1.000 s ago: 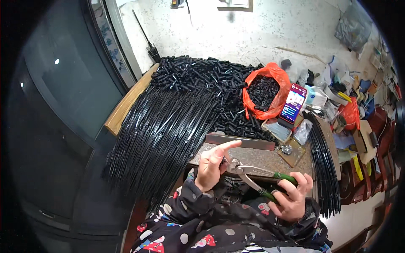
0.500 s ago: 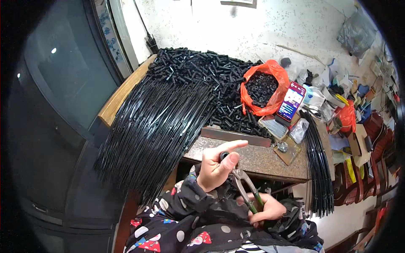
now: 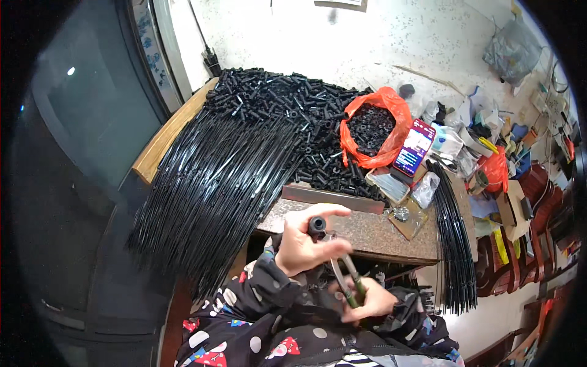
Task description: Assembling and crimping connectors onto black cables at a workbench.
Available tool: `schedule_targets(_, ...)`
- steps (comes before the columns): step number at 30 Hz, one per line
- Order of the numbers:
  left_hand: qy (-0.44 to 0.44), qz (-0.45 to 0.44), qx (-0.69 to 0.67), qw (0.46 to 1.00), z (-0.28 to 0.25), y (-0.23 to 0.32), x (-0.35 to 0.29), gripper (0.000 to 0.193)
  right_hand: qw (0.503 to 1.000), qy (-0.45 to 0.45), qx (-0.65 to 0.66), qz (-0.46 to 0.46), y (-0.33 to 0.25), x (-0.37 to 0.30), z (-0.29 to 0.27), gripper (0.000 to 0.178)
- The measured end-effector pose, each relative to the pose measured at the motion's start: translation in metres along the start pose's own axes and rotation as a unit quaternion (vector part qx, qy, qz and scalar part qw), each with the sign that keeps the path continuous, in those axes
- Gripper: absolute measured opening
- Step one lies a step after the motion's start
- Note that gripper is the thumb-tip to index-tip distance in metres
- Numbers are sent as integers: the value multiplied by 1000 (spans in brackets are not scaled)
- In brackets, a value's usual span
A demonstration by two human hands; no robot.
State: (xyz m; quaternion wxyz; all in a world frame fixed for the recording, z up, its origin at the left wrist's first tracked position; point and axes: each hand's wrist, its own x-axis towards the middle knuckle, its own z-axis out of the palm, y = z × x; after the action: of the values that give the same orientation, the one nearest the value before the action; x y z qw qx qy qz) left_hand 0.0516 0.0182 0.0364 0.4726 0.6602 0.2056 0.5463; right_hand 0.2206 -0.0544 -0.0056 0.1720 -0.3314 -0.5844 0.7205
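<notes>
My left hand (image 3: 298, 244) is raised in front of the table's near edge. Its index finger and thumb stretch to the right, while a black tubular piece (image 3: 317, 226) with a round hole in its end sits in the crook between them. My right hand (image 3: 374, 301), lower and to the right, is closed on the green handles of a pair of pincers (image 3: 349, 269). The metal jaws reach up to the tubular piece behind my left thumb; the thumb partly hides them, so their grip is not visible.
Black rods (image 3: 214, 189) lie fanned on the left, under heaped black tubes (image 3: 269, 98). Behind a metal bar (image 3: 333, 199) are a red bag (image 3: 400, 104) of small black parts and a propped phone (image 3: 414, 148). More rods (image 3: 455, 251) hang over the table's right side.
The whole view has shifted slightly. The black piece's holed end now faces me more fully, and my left thumb lies lower across the pincers. Both hands keep their hold.
</notes>
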Motion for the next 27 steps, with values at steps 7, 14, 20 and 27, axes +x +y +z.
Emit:
schedule_targets(7,21,4,62,998,-1,-13,-6,51,736,324,-529,-271,-23,-25,-13,29)
schedule_targets(14,-44,31,58,997,4,-7,-2,49,975,-42,198,90,-3,-16,-5,28)
schedule_targets(20,-23,9,35,999,0,-5,-3,50,736,426,-478,-222,-14,-13,-7,46)
schedule_targets(27,-3,16,83,996,11,-2,-1,44,983,139,-101,-71,-2,-18,10,32)
